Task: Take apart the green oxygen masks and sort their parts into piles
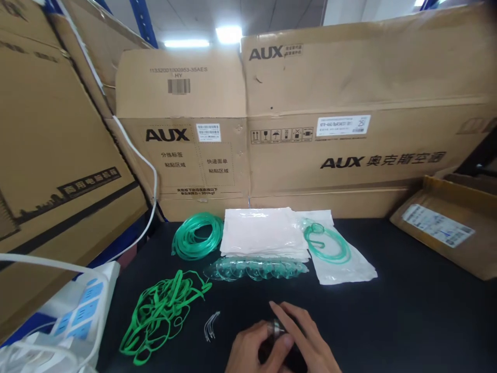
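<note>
Where both hands meet — left hand (252, 349), right hand (306, 339) — they clasp one small dark object (276, 331) (metal-tipped).

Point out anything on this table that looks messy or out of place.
The green bands lie in a loose tangle at front left, unlike the neatly coiled green tubing and stacked plastic bags. Nothing looks spilled or damaged.

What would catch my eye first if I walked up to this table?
Probably the bright green against the black table: a tangle of green bands at the front left and a coil of green tubing behind it. Next, the big AUX cardboard boxes standing along the back. At the near edge the left hand and right hand close together around a small dark object with a metal part.
</note>
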A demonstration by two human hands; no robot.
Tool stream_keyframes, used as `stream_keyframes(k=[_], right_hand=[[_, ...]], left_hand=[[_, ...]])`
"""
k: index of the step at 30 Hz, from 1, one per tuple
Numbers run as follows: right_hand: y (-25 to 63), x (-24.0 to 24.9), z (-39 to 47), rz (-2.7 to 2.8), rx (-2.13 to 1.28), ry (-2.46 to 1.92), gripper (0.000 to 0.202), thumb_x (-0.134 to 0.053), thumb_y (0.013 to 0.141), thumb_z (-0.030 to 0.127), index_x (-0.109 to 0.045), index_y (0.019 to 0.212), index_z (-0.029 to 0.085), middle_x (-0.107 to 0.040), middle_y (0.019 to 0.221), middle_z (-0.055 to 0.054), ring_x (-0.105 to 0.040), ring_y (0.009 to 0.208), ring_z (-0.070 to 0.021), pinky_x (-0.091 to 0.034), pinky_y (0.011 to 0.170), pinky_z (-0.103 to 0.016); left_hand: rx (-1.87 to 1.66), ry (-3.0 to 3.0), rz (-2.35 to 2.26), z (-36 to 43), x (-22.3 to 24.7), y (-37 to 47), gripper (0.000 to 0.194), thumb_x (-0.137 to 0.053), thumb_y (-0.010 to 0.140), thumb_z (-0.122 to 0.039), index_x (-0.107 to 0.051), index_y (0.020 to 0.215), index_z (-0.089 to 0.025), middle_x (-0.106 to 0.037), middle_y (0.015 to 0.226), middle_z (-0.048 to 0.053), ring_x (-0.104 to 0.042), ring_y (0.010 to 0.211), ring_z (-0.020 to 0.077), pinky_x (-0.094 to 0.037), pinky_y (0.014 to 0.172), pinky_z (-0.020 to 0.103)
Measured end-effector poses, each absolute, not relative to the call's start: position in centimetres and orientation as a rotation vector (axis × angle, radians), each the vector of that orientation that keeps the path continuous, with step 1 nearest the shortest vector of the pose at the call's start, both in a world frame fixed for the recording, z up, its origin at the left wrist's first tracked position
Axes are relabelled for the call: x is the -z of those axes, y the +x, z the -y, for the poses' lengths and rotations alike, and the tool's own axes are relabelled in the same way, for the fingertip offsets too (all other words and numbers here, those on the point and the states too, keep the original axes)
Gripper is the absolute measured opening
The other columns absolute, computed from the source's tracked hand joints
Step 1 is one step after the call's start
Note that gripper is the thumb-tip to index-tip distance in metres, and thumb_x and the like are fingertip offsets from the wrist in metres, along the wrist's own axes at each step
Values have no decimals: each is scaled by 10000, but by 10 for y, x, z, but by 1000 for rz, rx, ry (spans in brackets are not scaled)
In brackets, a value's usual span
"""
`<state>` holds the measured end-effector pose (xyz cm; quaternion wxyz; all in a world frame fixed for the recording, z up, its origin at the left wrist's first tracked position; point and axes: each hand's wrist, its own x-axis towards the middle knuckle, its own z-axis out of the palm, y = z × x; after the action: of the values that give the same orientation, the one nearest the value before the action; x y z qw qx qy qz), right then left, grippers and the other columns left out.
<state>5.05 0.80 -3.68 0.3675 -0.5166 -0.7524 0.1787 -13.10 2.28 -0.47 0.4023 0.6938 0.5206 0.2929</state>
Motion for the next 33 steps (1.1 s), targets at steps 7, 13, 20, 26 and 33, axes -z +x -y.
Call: stream_keyframes(k=[7, 13, 20, 26, 33], right_hand=[[69, 7, 1, 1672, -858, -1360, 377, -636, 1036, 356, -740, 1395, 304, -766, 1351, -93, -728, 1272, -256, -561, 1102, -319], [66, -5, -4, 1514, -1029, -1269, 279, -689, 1007, 408, -829, 1212, 281, -793, 1237, -103, -774, 1158, -256, -615, 996, -288], [69, -10, -7, 1538, -1087, -1343, 361, -663, 1023, 426, -772, 1343, 297, -691, 1445, -116, -676, 1340, -272, -527, 1158, -398], [63, -7, -8, 1482, -1139, -1360, 392, -729, 975, 416, -775, 1343, 290, -706, 1437, -98, -673, 1345, -271, -525, 1164, -391], [63, -7, -9, 1489, -1187, -1376, 419, -748, 957, 425, -769, 1353, 288, -725, 1398, -108, -696, 1302, -268, -529, 1152, -404]], left_hand=[[-873, 1537, -1038, -24, -3, -135, 333, -640, 1037, -484, -850, 1077, -230, -804, 1131, 91, -732, 1120, 265, -548, 1046, 359], [-847, 1292, -1005, -23, -8, -138, 456, -623, 1032, -589, -838, 1131, -200, -803, 1154, 86, -728, 1119, 264, -542, 1044, 354], [-793, 1194, -1106, -26, -15, -150, 404, -696, 982, -551, -828, 1202, -239, -804, 1256, 68, -694, 1278, 305, -498, 1155, 404], [-756, 1154, -1202, -26, -6, -152, 391, -697, 945, -507, -843, 1177, -229, -808, 1245, 78, -699, 1260, 329, -501, 1153, 463], [-685, 1226, -1187, -24, -7, -157, 357, -624, 965, -449, -829, 1198, -274, -784, 1275, 43, -698, 1213, 285, -549, 1071, 401]])
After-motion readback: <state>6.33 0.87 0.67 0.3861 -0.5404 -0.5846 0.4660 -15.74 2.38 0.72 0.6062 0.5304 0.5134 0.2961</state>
